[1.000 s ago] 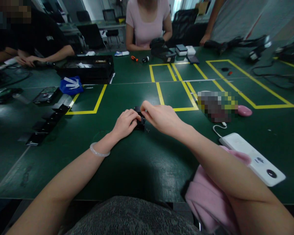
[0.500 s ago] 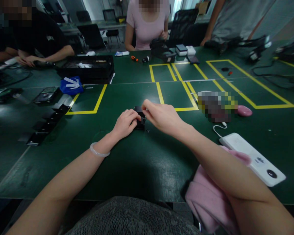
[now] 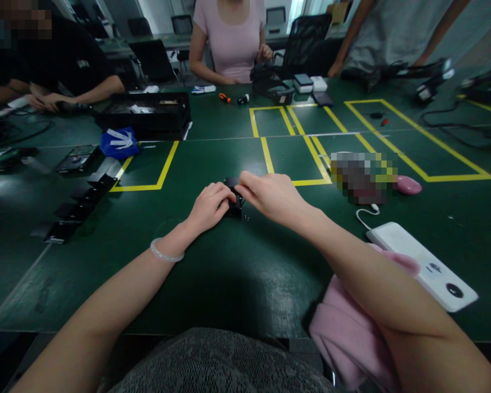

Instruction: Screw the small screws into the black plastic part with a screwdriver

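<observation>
A small black boxy part (image 3: 234,210) lies on the green table in front of me, mostly covered by my hands. Curled over its left side, my left hand (image 3: 210,208) grips it with bent fingers; a pale bangle (image 3: 166,252) circles that wrist. My right hand (image 3: 270,192) is closed in a pinch just above the part's right edge. Whatever sits between those fingertips is hidden from me. Beside the part's lower right corner are a few tiny screws (image 3: 246,218).
Black angled brackets (image 3: 79,210) stand in a row at left, near a blue pouch (image 3: 120,143) and a black bin (image 3: 149,117). At right are a white power bank (image 3: 425,267), a pink cloth (image 3: 347,333) and a pink mouse-like object (image 3: 409,185). People are across the table.
My right hand has dipped slightly, its fingertips now closer to the black part. My left hand stays put. Across the table, the person in pink has shifted left.
</observation>
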The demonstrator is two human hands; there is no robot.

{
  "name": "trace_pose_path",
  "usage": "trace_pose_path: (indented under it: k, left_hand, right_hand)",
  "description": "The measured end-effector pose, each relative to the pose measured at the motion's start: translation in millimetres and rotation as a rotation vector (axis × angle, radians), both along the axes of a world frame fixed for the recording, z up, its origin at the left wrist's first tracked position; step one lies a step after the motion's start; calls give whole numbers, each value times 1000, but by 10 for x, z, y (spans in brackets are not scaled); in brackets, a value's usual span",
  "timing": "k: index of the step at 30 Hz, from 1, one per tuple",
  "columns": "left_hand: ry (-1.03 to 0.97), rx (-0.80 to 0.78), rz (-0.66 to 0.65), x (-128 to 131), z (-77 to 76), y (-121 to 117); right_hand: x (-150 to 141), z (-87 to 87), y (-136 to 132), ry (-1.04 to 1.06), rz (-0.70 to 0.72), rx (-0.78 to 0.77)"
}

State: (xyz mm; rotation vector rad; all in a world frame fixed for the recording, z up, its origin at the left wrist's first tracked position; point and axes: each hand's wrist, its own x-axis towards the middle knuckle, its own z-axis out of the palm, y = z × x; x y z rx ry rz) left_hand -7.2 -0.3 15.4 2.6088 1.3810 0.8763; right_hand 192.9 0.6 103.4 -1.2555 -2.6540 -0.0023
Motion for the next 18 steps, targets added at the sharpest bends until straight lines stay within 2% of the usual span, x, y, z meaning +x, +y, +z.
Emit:
trace_pose_path:
  k: [4, 12, 18]
  left_hand:
    - [-2, 3, -8, -3, -1, 2]
    - [11, 0, 12, -3, -7, 5]
    - [1, 2, -2, -4, 8, -3]
  right_hand:
    - [2, 1, 2, 47, 39, -19]
    - [1, 29, 1, -12, -3, -15]
    - [4, 30, -8, 47, 20, -43]
